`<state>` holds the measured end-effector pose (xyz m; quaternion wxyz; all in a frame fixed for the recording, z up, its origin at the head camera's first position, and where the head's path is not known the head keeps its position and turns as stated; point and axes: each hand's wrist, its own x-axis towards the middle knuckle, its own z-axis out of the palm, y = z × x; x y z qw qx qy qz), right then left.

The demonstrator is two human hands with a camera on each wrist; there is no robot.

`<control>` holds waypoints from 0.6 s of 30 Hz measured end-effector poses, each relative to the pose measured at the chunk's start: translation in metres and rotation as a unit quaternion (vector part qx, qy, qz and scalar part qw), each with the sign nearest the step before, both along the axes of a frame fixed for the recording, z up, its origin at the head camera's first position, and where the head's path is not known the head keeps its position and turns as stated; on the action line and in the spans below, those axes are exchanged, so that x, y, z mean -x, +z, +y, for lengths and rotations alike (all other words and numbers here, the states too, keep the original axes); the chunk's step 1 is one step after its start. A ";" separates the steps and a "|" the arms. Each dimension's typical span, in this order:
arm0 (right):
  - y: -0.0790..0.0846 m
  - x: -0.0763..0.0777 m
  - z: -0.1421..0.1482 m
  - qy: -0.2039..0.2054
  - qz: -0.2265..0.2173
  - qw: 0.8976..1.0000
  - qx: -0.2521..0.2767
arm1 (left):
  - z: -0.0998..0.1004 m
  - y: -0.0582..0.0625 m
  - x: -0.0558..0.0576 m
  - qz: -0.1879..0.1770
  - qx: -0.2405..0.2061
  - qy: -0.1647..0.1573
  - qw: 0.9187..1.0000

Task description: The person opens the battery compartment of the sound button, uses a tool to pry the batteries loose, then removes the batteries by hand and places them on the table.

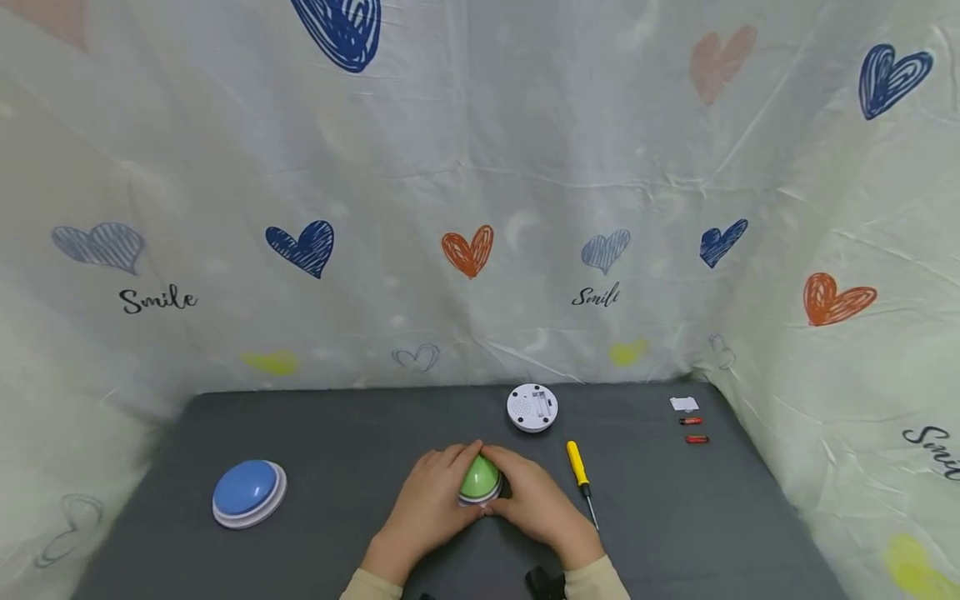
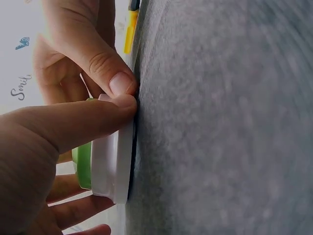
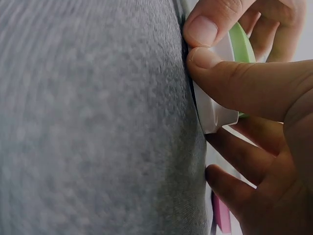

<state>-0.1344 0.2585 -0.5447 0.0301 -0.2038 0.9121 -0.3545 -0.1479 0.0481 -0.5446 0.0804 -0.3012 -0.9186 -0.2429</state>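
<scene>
A green dome push button (image 1: 481,476) with a white base (image 2: 111,166) rests on the dark cloth. My left hand (image 1: 432,502) holds it from the left, and my right hand (image 1: 542,502) holds it from the right. Both thumbs press the near edge of the base, their tips touching or almost so. The other fingers curve around the far sides of the button. In the right wrist view the green top (image 3: 242,46) is partly covered by the hands. The base's underside is hidden against the cloth.
Left stands a blue push button (image 1: 245,488). Behind lies a white round unit (image 1: 532,408), its battery slot facing up. Right are a yellow-handled screwdriver (image 1: 577,463), a small white cover (image 1: 684,404) and two red batteries (image 1: 697,439). A patterned curtain (image 1: 525,325) hangs behind the table.
</scene>
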 end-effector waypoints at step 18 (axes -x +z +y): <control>-0.008 0.003 0.009 -0.003 -0.036 0.999 0.032 | -0.004 -0.003 0.007 -0.071 -0.059 0.002 0.996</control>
